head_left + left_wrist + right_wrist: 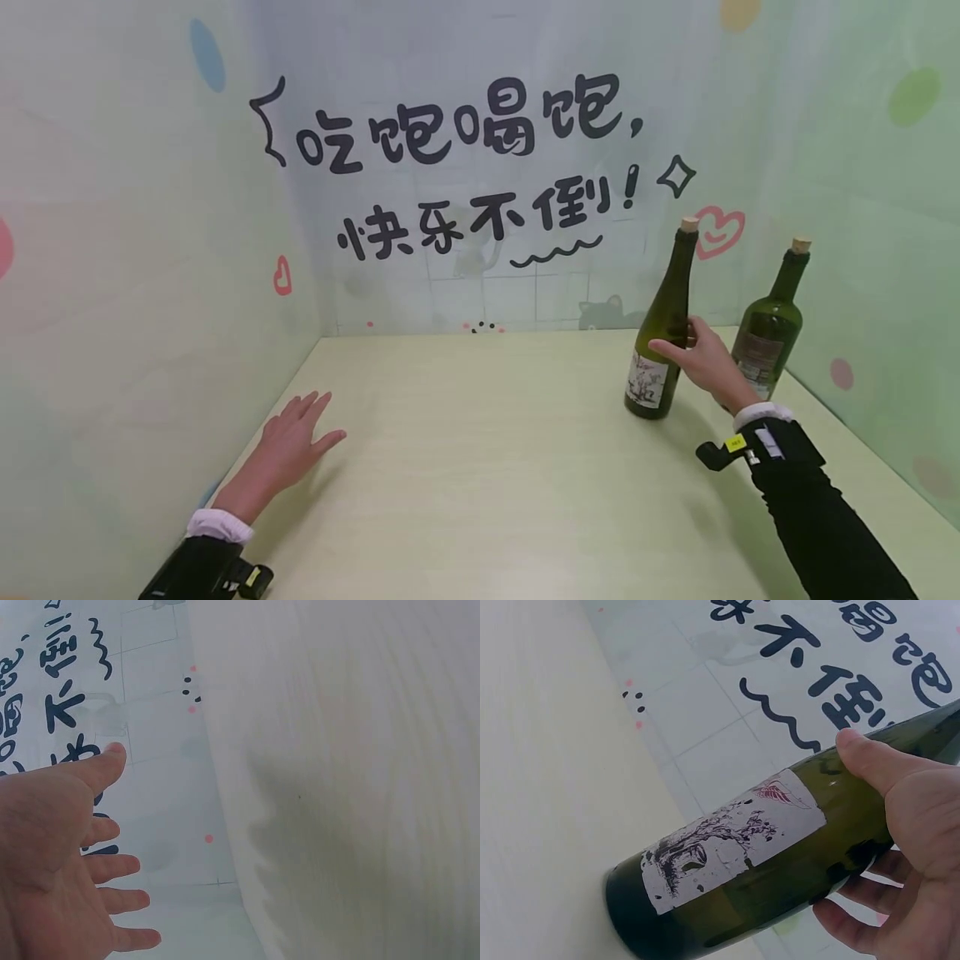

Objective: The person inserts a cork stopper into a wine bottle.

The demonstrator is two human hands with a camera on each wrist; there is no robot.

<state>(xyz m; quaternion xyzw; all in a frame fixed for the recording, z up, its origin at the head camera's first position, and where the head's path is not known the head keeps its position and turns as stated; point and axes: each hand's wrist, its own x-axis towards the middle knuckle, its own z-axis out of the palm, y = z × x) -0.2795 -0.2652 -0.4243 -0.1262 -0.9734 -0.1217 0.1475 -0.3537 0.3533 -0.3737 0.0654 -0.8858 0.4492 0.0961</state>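
Note:
My right hand [705,358] grips a tall green glass wine bottle [663,321] around its middle, thumb on the near side and fingers behind. The bottle has a cork and a pale label [735,836] with a dark tree drawing and a red wing-like mark. It tilts slightly, its base close over the table. Behind my right wrist stands a second corked green bottle [774,321], with a darker label, its lower part partly hidden by the hand. My left hand [292,446] hovers above the table's left side, fingers spread and holding nothing.
The pale wooden table [480,467] is enclosed by printed cloth walls. Its back wall [480,292] bears large dark lettering just past the table's far edge. The side wall [892,333] runs close to the second bottle.

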